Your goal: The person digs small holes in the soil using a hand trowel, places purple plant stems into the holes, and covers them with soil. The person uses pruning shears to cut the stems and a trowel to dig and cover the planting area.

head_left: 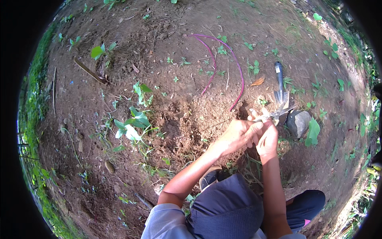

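My left hand [240, 134] and my right hand [268, 137] are closed and pressed together low over the soil. Between them is the pale handle end of a small hand tool [275, 114] with a grey metal head; my fingers cover much of it, so its exact kind is unclear. The tool's head points right, toward a grey stone [298, 122]. Just beyond my hands lies a hand trowel [280, 81], its dark blue handle away from me and its metal blade close to the held tool.
A magenta cord [238, 65] lies curved on the soil ahead. Leafy seedlings [135, 123] grow to the left beside loosened earth [179, 127]. Farther left are a stick [90, 71] and a small brownish stone [110, 167]. Grass [34, 107] borders the left side.
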Action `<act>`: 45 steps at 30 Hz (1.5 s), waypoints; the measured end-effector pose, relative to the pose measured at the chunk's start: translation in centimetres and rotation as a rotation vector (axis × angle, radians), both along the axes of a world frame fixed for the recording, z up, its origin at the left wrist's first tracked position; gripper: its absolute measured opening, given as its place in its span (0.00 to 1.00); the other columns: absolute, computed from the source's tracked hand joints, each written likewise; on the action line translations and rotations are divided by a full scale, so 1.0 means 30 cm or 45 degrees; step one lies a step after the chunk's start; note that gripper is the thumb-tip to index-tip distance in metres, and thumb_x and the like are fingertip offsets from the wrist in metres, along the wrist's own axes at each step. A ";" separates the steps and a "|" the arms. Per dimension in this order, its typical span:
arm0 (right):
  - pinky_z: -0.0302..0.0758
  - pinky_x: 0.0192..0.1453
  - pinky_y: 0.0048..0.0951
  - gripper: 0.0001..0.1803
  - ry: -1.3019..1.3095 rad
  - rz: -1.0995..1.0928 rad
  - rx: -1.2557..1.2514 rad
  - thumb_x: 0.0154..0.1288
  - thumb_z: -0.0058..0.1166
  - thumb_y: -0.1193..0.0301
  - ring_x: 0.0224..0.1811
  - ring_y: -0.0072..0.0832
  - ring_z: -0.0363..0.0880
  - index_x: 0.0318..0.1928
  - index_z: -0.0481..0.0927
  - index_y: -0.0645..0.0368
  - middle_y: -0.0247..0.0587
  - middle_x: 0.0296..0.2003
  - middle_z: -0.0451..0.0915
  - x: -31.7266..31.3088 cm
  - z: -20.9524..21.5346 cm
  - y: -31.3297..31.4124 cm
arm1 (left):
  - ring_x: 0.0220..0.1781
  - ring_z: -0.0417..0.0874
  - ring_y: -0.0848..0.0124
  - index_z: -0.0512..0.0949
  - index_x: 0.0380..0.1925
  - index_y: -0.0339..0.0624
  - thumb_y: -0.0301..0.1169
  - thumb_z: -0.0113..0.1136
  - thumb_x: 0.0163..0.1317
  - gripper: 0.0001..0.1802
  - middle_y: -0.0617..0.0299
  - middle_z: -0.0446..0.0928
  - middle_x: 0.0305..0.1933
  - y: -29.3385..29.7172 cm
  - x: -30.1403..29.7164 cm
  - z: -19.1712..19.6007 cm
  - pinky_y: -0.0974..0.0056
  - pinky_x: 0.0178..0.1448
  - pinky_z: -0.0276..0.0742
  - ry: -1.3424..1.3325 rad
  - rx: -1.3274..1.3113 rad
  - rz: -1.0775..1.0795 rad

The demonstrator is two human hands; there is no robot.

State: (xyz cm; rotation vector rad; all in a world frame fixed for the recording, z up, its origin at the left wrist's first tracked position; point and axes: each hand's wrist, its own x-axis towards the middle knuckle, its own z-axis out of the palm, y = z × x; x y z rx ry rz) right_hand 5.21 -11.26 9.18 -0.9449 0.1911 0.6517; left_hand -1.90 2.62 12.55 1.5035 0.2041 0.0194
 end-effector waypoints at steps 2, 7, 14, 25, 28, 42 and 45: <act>0.71 0.59 0.45 0.27 -0.001 0.019 -0.010 0.67 0.44 0.69 0.55 0.38 0.72 0.66 0.58 0.56 0.47 0.53 0.71 0.003 -0.009 -0.029 | 0.24 0.80 0.73 0.80 0.35 0.38 0.33 0.53 0.68 0.10 0.59 0.80 0.25 0.131 0.068 -0.029 0.67 0.30 0.78 -0.131 0.376 0.266; 0.71 0.59 0.49 0.31 0.109 0.079 0.022 0.68 0.45 0.65 0.52 0.39 0.73 0.69 0.54 0.55 0.49 0.53 0.72 0.003 -0.012 -0.101 | 0.48 0.79 0.62 0.83 0.41 0.46 0.21 0.55 0.57 0.13 0.59 0.80 0.47 0.600 0.333 -0.160 0.56 0.51 0.75 -0.021 1.453 0.783; 0.77 0.48 0.40 0.31 -0.066 0.411 -0.239 0.67 0.49 0.68 0.43 0.36 0.79 0.68 0.56 0.60 0.50 0.47 0.76 -0.083 -0.005 -0.055 | 0.63 0.68 0.63 0.75 0.53 0.57 0.24 0.54 0.56 0.23 0.68 0.73 0.57 0.758 0.488 -0.272 0.46 0.62 0.64 0.133 2.081 0.341; 0.70 0.52 0.29 0.36 -0.001 0.659 -0.421 0.62 0.58 0.64 0.47 0.28 0.75 0.68 0.60 0.58 0.38 0.46 0.77 -0.194 0.038 0.050 | 0.70 0.61 0.63 0.69 0.59 0.60 0.24 0.55 0.57 0.28 0.70 0.68 0.64 0.787 0.499 -0.254 0.44 0.69 0.58 0.162 2.253 0.192; 0.69 0.49 0.27 0.36 -0.056 0.797 -0.532 0.61 0.59 0.62 0.46 0.24 0.73 0.67 0.63 0.57 0.37 0.46 0.76 -0.234 0.022 0.055 | 0.68 0.63 0.63 0.74 0.54 0.61 0.27 0.54 0.58 0.23 0.69 0.75 0.57 0.796 0.512 -0.224 0.44 0.65 0.61 0.295 2.253 0.128; 0.75 0.36 0.23 0.22 0.004 0.852 -0.459 0.70 0.50 0.59 0.35 0.20 0.77 0.56 0.67 0.61 0.36 0.36 0.75 -0.236 0.013 0.130 | 0.15 0.71 0.82 0.78 0.29 0.38 0.31 0.61 0.62 0.08 0.63 0.77 0.19 0.456 -0.010 -0.137 0.75 0.17 0.63 0.262 0.068 0.768; 0.75 0.31 0.22 0.20 0.010 0.926 -0.523 0.70 0.48 0.54 0.31 0.19 0.77 0.48 0.70 0.58 0.34 0.33 0.76 -0.207 0.022 0.167 | 0.14 0.70 0.82 0.77 0.27 0.38 0.32 0.62 0.62 0.09 0.65 0.76 0.17 0.361 -0.069 -0.193 0.76 0.16 0.62 0.337 -0.235 0.747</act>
